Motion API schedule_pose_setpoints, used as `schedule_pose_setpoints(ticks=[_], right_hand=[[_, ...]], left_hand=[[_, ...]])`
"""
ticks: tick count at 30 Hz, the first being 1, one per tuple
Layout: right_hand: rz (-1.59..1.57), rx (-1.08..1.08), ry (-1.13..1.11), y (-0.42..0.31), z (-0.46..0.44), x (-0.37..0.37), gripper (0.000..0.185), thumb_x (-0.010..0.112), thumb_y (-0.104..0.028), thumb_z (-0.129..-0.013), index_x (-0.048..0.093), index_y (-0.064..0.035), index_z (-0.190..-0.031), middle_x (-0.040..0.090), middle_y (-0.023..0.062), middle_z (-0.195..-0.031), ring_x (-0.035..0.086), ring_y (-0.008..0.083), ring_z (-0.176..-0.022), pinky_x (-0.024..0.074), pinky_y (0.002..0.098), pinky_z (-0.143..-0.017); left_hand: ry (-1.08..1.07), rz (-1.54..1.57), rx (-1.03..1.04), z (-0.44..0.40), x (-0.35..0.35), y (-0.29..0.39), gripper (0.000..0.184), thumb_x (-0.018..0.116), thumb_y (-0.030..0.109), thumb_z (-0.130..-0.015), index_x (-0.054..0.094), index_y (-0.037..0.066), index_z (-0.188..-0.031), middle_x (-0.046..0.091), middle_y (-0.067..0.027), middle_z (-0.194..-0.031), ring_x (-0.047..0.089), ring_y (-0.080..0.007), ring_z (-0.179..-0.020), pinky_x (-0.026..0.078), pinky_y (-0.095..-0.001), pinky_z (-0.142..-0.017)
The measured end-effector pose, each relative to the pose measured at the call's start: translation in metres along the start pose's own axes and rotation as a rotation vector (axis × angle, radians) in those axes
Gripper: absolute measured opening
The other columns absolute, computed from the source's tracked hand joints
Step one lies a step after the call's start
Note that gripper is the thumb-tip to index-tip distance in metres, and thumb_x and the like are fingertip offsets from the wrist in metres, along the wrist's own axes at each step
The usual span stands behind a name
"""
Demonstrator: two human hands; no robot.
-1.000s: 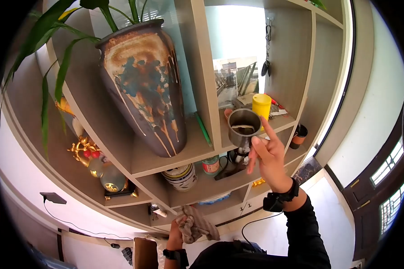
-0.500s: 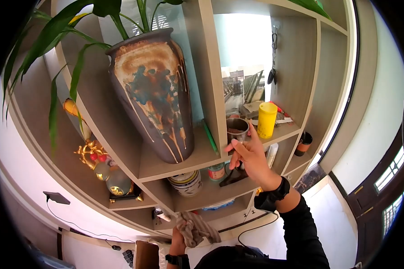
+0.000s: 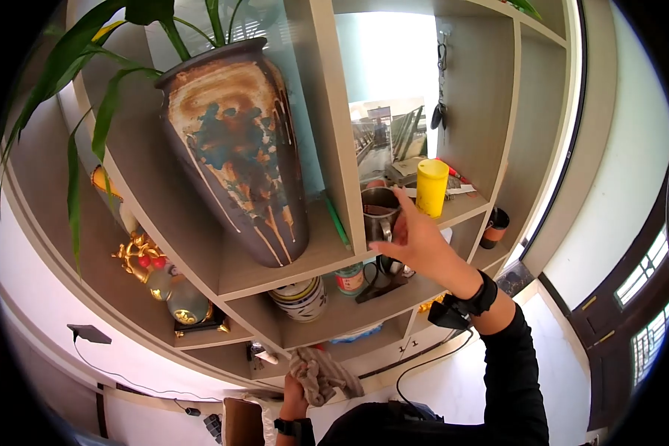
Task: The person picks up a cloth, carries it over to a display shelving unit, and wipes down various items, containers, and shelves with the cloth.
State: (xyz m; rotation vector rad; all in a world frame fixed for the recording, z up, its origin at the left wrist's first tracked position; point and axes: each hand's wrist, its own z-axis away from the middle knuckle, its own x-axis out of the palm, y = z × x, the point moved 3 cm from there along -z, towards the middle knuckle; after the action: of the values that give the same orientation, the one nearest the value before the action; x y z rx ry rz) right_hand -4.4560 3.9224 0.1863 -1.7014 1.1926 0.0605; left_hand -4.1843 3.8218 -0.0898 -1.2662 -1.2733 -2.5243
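A metal mug [image 3: 377,215] with dark contents stands on the middle shelf, close against the upright divider, its handle facing my right hand [image 3: 418,236]. That hand is at the mug's right side, thumb and fingers apart around the handle, the fingertips by the rim. Just right of it is a yellow cylinder [image 3: 432,188]. Low in the view, my left hand [image 3: 293,389] is closed on a striped grey-brown cloth [image 3: 321,375] in front of the lower shelf.
A tall glazed vase [image 3: 238,156] with a leafy plant fills the left compartment, beside a green stick [image 3: 337,220]. Below are a patterned jar [image 3: 300,299] and a glass jar [image 3: 350,279]. A black-and-orange cup [image 3: 494,228] stands right; a gold ornament [image 3: 189,301] is left.
The mug has moved left and down onto the shelf beside the divider. My right hand went with it, and its fingers have spread at the handle side. My left hand still has the cloth.
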Motion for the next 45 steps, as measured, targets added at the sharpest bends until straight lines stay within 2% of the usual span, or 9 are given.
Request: schedule_pose_setpoints(ticks=[7, 13, 20, 25, 28, 35, 39, 42, 45], right_hand=[[-0.230, 0.028, 0.005, 0.026, -0.022, 0.003, 0.066, 0.059, -0.007, -0.064, 0.025, 0.0055, -0.119, 0.050, 0.0111, -0.059, 0.052, 0.0209, -0.052, 0.0410, 0.0298, -0.049], [-0.070, 0.063, -0.087, 0.021, -0.037, 0.009, 0.067, 0.054, 0.002, -0.069, 0.015, 0.0047, -0.124, 0.049, 0.0095, -0.065, 0.053, 0.0149, -0.051, 0.0434, 0.0241, -0.046], [-0.173, 0.174, -0.219, 0.010, -0.050, 0.009, 0.064, 0.053, -0.002, -0.071, 0.017, 0.0052, -0.123, 0.053, 0.0136, -0.068, 0.053, 0.0156, -0.050, 0.0430, 0.0259, -0.045], [0.458, -0.234, 0.053, 0.024, -0.062, 0.024, 0.055, 0.051, -0.003, -0.069, 0.028, 0.0052, -0.118, 0.055, 0.0220, -0.077, 0.055, 0.0343, -0.067, 0.0439, 0.0391, -0.060], [0.458, -0.144, 0.069, 0.029, -0.067, 0.029, 0.053, 0.049, -0.001, -0.067, 0.031, 0.0050, -0.116, 0.054, 0.0237, -0.083, 0.051, 0.0393, -0.077, 0.0414, 0.0440, -0.065], [0.420, -0.194, 0.226, 0.018, -0.058, 0.022, 0.053, 0.051, 0.000, -0.067, 0.033, 0.0021, -0.116, 0.055, 0.0205, -0.084, 0.054, 0.0343, -0.068, 0.0428, 0.0397, -0.062], [0.027, -0.089, 0.531, -0.029, -0.024, -0.033, 0.052, 0.060, -0.007, -0.066, 0.038, -0.0052, -0.114, 0.053, 0.0113, -0.088, 0.053, 0.0280, -0.076, 0.0425, 0.0362, -0.067], [0.260, -0.221, 0.824, -0.020, -0.018, -0.064, 0.060, 0.065, -0.013, -0.064, 0.035, -0.0028, -0.115, 0.051, 0.0139, -0.092, 0.052, 0.0262, -0.083, 0.0424, 0.0326, -0.070], [0.208, -0.062, 0.628, 0.020, -0.025, -0.070, 0.069, 0.070, -0.019, -0.061, 0.032, -0.0004, -0.116, 0.049, 0.0185, -0.099, 0.051, 0.0244, -0.091, 0.0416, 0.0309, -0.075]], left_hand=[[0.019, -0.001, 0.017, -0.005, -0.002, 0.000, 0.034, 0.050, 0.016, -0.080, 0.042, -0.003, -0.107, 0.053, -0.0106, -0.097, 0.054, -0.0202, -0.083, 0.046, -0.0318, -0.074], [0.012, 0.037, 0.017, -0.002, -0.002, -0.003, 0.031, 0.048, 0.014, -0.081, 0.042, -0.003, -0.107, 0.053, -0.0104, -0.097, 0.054, -0.0202, -0.084, 0.047, -0.0319, -0.073], [-0.066, 0.000, 0.056, 0.002, 0.004, 0.005, 0.032, 0.045, 0.016, -0.082, 0.042, -0.003, -0.107, 0.052, -0.0103, -0.098, 0.054, -0.0205, -0.086, 0.045, -0.0320, -0.076], [-0.037, -0.063, 0.050, 0.003, -0.011, 0.005, 0.032, 0.043, 0.020, -0.082, 0.043, -0.002, -0.107, 0.052, -0.0092, -0.098, 0.053, -0.0192, -0.086, 0.045, -0.0312, -0.075], [-0.057, -0.167, 0.097, 0.006, -0.013, 0.009, 0.035, 0.040, 0.024, -0.083, 0.040, 0.005, -0.112, 0.049, -0.0083, -0.107, 0.049, -0.0212, -0.096, 0.040, -0.0341, -0.084], [-0.028, -0.081, 0.113, 0.008, -0.025, 0.007, 0.033, 0.044, 0.021, -0.082, 0.042, -0.001, -0.108, 0.052, -0.0084, -0.098, 0.053, -0.0182, -0.087, 0.045, -0.0294, -0.076], [-0.018, -0.103, 0.113, 0.007, -0.025, 0.007, 0.034, 0.043, 0.019, -0.082, 0.041, -0.001, -0.110, 0.052, -0.0090, -0.099, 0.053, -0.0183, -0.086, 0.045, -0.0292, -0.076], [-0.014, -0.104, 0.121, 0.004, -0.032, 0.005, 0.033, 0.043, 0.018, -0.082, 0.041, -0.001, -0.109, 0.052, -0.0091, -0.098, 0.053, -0.0189, -0.086, 0.045, -0.0301, -0.076], [-0.024, 0.025, 0.031, 0.004, -0.029, 0.001, 0.032, 0.043, 0.017, -0.082, 0.042, -0.002, -0.108, 0.052, -0.0095, -0.098, 0.053, -0.0198, -0.087, 0.045, -0.0313, -0.076]])
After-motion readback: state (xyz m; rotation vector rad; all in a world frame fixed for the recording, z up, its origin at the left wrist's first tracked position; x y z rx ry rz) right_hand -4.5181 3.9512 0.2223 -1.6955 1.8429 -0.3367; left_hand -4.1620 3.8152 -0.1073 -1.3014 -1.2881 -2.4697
